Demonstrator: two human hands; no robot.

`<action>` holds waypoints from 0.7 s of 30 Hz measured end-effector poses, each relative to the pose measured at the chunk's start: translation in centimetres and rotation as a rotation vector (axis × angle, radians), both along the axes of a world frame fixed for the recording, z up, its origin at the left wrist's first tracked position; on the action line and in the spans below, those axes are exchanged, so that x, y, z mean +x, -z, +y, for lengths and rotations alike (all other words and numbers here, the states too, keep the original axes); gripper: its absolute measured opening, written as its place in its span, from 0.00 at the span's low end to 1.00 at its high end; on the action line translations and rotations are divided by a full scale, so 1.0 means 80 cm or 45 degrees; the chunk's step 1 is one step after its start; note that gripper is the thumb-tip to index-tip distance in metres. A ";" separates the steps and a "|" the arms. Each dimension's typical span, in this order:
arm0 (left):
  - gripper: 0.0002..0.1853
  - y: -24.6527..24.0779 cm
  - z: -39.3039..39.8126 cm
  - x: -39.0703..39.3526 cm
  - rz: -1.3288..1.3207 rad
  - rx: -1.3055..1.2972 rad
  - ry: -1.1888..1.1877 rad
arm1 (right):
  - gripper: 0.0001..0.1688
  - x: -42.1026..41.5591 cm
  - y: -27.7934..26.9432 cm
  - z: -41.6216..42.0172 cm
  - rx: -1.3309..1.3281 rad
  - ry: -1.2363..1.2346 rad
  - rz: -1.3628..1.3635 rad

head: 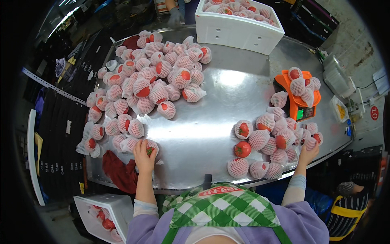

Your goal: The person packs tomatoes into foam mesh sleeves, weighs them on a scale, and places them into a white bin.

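My left hand [143,158] has its fingers around a tomato in a white foam net [151,145], green calyx showing, at the near edge of a large heap of netted tomatoes [158,68]. Far to the right, my right hand [308,156] is closed around another netted tomato [310,143] at the side of a smaller group [268,146]. A bare red tomato [242,149] lies at that group's left side. Behind the group, an orange digital scale [297,111] with a lit green display carries several netted tomatoes [297,87].
A white foam box [237,35] full of netted tomatoes stands at the metal table's [189,128] far edge. Another foam box [125,201] sits low at the near left. A dark red cloth [118,170] lies beside my left forearm. A co-worker's gloved hand [175,16] shows beyond the table.
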State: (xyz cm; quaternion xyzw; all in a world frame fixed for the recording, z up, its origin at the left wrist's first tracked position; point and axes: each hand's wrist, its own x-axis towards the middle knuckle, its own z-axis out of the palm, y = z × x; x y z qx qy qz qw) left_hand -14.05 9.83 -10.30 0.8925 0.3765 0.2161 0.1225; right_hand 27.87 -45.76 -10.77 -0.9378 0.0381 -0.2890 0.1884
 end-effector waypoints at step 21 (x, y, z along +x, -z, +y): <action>0.36 -0.015 0.009 0.119 -0.711 -0.643 -0.051 | 0.35 0.082 -0.090 0.260 1.790 -0.673 0.630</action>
